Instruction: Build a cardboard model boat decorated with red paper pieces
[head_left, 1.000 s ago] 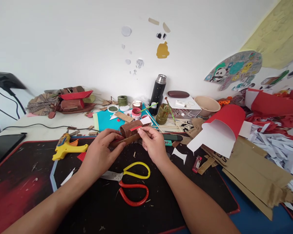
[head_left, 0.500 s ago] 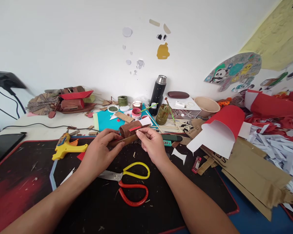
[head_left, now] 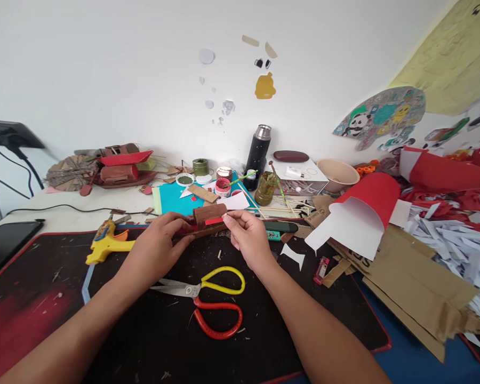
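My left hand (head_left: 162,242) grips the left end of a small brown cardboard model boat (head_left: 208,214) with a rounded cabin, above the dark mat. Between the thumb and fingertips of my right hand (head_left: 248,237) is a narrow red paper strip (head_left: 213,221). The strip lies in front of the cabin's side; whether it touches the cabin I cannot tell. Below the hands, scissors (head_left: 202,290) with one yellow and one red handle lie with their blades slightly apart. A yellow glue gun (head_left: 108,245) rests left of my left hand.
Paint pots (head_left: 223,186), a murky jar (head_left: 265,189) and a black thermos (head_left: 259,152) stand behind the boat. More boat models (head_left: 120,173) sit at the back left. Red-and-white rolled paper (head_left: 368,213), cardboard sheets (head_left: 416,282) and a lighter (head_left: 321,270) lie on the right.
The boat has turned to lie more level and shifted a little left with my left hand. The red strip, still pinched in my right hand, has moved slightly left and down and is less slanted.
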{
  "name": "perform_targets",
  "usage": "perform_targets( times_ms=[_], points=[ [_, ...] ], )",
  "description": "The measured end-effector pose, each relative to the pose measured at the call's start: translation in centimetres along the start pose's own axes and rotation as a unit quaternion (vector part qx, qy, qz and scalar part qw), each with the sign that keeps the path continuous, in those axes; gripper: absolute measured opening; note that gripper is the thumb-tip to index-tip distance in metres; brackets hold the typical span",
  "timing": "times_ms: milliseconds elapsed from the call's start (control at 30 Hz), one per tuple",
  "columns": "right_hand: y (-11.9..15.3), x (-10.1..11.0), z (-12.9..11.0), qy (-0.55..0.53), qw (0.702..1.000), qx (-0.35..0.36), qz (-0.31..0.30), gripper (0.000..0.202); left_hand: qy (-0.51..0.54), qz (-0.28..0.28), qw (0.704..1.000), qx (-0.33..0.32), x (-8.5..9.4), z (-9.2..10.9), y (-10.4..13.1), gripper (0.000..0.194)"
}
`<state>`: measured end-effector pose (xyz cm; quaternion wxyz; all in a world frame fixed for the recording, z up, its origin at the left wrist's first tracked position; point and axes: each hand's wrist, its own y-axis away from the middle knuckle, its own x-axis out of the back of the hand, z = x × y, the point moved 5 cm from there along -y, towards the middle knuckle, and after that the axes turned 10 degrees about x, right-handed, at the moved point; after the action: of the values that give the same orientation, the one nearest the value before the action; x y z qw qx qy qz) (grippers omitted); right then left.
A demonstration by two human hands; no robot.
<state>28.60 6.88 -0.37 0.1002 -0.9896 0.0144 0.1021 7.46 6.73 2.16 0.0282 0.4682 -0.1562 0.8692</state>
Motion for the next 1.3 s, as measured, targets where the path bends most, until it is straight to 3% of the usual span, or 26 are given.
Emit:
perform_targets(
  times_ms=[233, 400, 567, 667, 767, 933, 1300],
  points=[
    [0.1, -0.2, -0.3, -0.001, 1.0, -0.006, -0.01, 0.039, -0.08, -0.043, 0.996, 0.005, 0.3, -0.8, -0.3, 0.025],
    [0.2, -0.5, -0.3, 0.001, 1.0, -0.006, -0.021, 0.038, -0.069, -0.061, 0.996, 0.012, 0.8, -1.6, -0.4, 0.028],
    [0.2, -0.6, -0.5, -0.006, 1.0, -0.011, -0.026, 0.036, -0.035, -0.05, 0.998, 0.02, 2.6, -2.7, -0.7, 0.03],
    [0.5, -1.0, -0.6, -0.025, 0.999, -0.025, -0.033, 0.037, -0.002, 0.037, 0.999, 0.03, 4.3, -1.6, -0.6, 0.023],
    [1.0, -1.8, -0.7, -0.051, 0.996, -0.048, -0.06, 0.037, 0.023, 0.111, 0.993, -0.041, 5.0, 1.3, 0.3, 0.02],
    [2.1, -3.1, -0.9, -0.101, 0.983, -0.1, -0.114, 0.037, 0.054, 0.063, 0.98, -0.183, 3.4, 4.9, 1.5, 0.015],
    [2.6, -3.7, -1.5, -0.137, 0.971, -0.135, -0.143, 0.04, 0.071, 0.065, 0.97, -0.223, 3.1, 5.2, 1.8, 0.02]
  ],
)
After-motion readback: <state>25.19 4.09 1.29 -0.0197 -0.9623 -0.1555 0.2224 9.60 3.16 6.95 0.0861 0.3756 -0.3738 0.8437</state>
